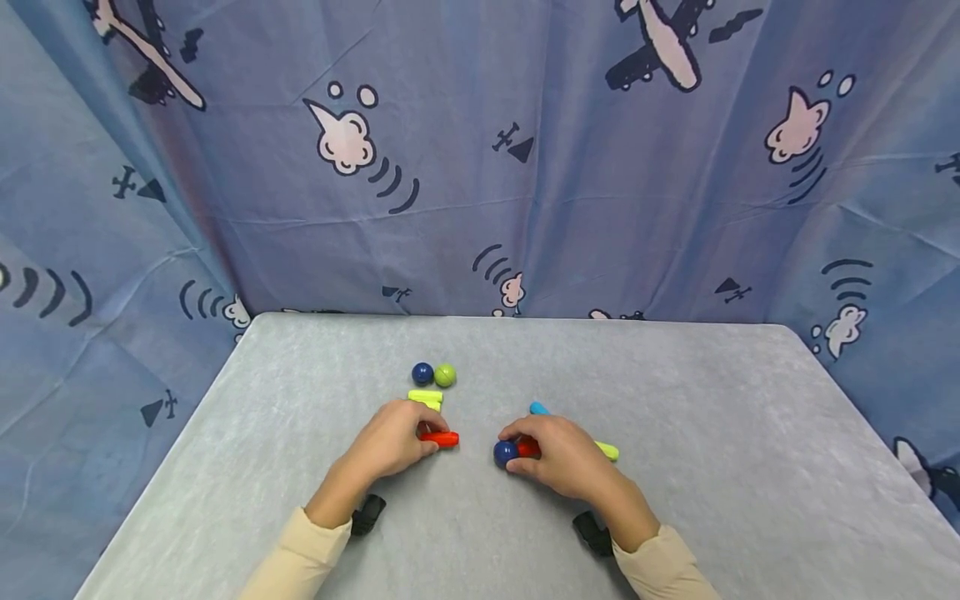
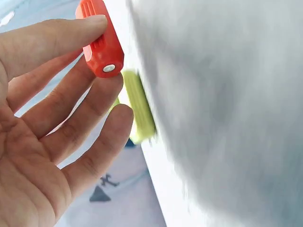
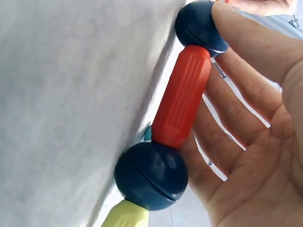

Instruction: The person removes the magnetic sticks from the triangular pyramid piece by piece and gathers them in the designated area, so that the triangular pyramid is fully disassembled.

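My left hand (image 1: 392, 440) pinches a red ribbed rod (image 1: 447, 439) between thumb and fingers; a small silver disc shows on its end in the left wrist view. Across a short gap, my right hand (image 1: 567, 454) pinches a dark blue ball (image 3: 199, 26) between thumb and fingers. That ball joins a second red rod (image 3: 182, 97), followed by another dark blue ball (image 3: 151, 175) and a yellow-green rod (image 3: 127, 215), all in one chain. Beyond the right hand, a light blue rod (image 1: 538, 408) pokes out, mostly hidden by it.
Beyond the left hand lie yellow-green rods (image 1: 425, 396), partly covered by the hand. Farther back, a dark blue ball (image 1: 422, 373) and a green ball (image 1: 445, 375) sit side by side. A patterned blue curtain (image 1: 450, 167) hangs behind the pale table (image 1: 712, 417).
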`<state>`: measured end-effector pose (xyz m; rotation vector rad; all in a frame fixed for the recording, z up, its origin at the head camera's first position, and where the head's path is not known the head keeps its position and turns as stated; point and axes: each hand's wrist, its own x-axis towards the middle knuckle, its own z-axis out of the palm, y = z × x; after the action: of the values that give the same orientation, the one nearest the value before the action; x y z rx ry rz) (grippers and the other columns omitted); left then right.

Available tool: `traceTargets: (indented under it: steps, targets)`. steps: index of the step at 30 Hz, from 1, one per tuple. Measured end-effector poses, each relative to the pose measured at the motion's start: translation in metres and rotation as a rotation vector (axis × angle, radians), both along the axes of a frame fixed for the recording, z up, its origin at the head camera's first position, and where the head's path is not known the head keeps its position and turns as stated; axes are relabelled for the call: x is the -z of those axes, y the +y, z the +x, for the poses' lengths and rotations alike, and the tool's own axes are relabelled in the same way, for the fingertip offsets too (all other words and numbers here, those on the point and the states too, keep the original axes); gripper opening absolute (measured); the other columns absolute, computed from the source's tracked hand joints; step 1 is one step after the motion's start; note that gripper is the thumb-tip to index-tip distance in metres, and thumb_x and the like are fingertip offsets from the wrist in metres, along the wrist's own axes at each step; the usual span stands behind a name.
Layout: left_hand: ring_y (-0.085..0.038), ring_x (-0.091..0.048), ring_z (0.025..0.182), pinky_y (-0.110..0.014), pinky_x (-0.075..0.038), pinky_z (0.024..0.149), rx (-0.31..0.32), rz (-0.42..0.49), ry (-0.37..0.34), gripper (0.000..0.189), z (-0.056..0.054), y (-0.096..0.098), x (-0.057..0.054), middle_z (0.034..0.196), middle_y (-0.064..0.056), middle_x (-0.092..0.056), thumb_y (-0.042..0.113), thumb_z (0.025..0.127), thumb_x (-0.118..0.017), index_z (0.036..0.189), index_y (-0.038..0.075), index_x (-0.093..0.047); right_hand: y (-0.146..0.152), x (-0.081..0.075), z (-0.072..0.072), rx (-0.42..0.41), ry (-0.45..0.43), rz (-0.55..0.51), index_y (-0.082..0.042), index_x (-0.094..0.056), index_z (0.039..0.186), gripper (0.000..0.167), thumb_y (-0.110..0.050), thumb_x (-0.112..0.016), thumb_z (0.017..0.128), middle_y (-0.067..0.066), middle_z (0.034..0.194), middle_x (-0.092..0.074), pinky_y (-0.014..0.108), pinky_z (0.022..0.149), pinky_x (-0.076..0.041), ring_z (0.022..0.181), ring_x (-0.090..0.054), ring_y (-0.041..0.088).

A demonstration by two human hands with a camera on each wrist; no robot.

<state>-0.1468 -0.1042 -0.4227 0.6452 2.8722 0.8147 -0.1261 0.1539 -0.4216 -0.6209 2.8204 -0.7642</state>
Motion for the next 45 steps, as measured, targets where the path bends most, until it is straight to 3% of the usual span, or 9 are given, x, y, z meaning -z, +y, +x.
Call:
traceTargets:
  steps: [5,8,18,23,29,45]
  targets:
    - [-0.010,-0.058,0.073,-0.028,-0.048,0.070,-0.092,0.002,0.002,0.023,-0.005,-0.010,-0.003,0.084,0.003,-0.072,0.002,0.074,-0.083,0.092,0.015,-0.080,0.001,0.001,0.000,0.002,-0.002,-0.005,-0.020,-0.074,0.111,0.032,-0.024,-0.083,0.081,-0.006,0.111,-0.073,0.043,0.099,-0.051,0.113,-0.066,0.019]
    - [-0.010,-0.058,0.073,-0.028,-0.048,0.070,-0.111,0.009,0.012,0.023,-0.008,-0.014,-0.001,0.084,0.002,-0.071,0.001,0.074,-0.082,0.092,0.015,-0.080,0.003,0.001,0.000,-0.001,-0.001,-0.008,-0.020,-0.074,0.111,0.032,-0.024,-0.083,0.081,-0.006,0.112,-0.073,0.044,0.101,-0.050,0.116,-0.065,0.021]
    - [-0.018,-0.066,0.087,-0.037,-0.054,0.084,-0.076,-0.049,0.040,0.020,-0.012,-0.018,0.007,0.090,-0.001,-0.074,-0.001,0.073,-0.083,0.088,0.011,-0.079,0.001,0.001,0.000,-0.013,-0.010,-0.005,-0.021,-0.074,0.112,0.032,-0.025,-0.082,0.081,-0.005,0.113,-0.073,0.045,0.102,-0.050,0.117,-0.065,0.022]
    - [-0.014,-0.061,0.078,-0.032,-0.051,0.075,-0.081,-0.032,0.039,0.024,-0.013,-0.024,0.010,0.085,0.001,-0.068,0.002,0.070,-0.087,0.090,0.011,-0.078,0.002,0.002,0.000,-0.009,-0.025,-0.015,-0.021,-0.073,0.113,0.033,-0.025,-0.082,0.082,-0.005,0.114,-0.073,0.046,0.101,-0.050,0.116,-0.065,0.021]
    - [-0.010,-0.051,0.071,-0.027,-0.043,0.066,-0.122,-0.022,-0.009,0.022,-0.014,-0.033,0.008,0.079,0.001,-0.065,0.004,0.071,-0.087,0.091,0.011,-0.079,0.002,0.002,-0.001,-0.006,-0.013,-0.023,-0.021,-0.073,0.113,0.033,-0.024,-0.082,0.081,-0.006,0.114,-0.073,0.045,0.101,-0.050,0.116,-0.065,0.021]
    - [-0.008,-0.054,0.066,-0.026,-0.046,0.064,-0.185,-0.022,0.016,0.019,-0.020,-0.029,0.010,0.076,0.002,-0.066,0.003,0.070,-0.087,0.082,0.012,-0.075,0.003,0.004,-0.003,-0.016,0.002,-0.022,-0.021,-0.074,0.113,0.033,-0.025,-0.082,0.081,-0.006,0.113,-0.073,0.045,0.105,-0.048,0.119,-0.064,0.022]
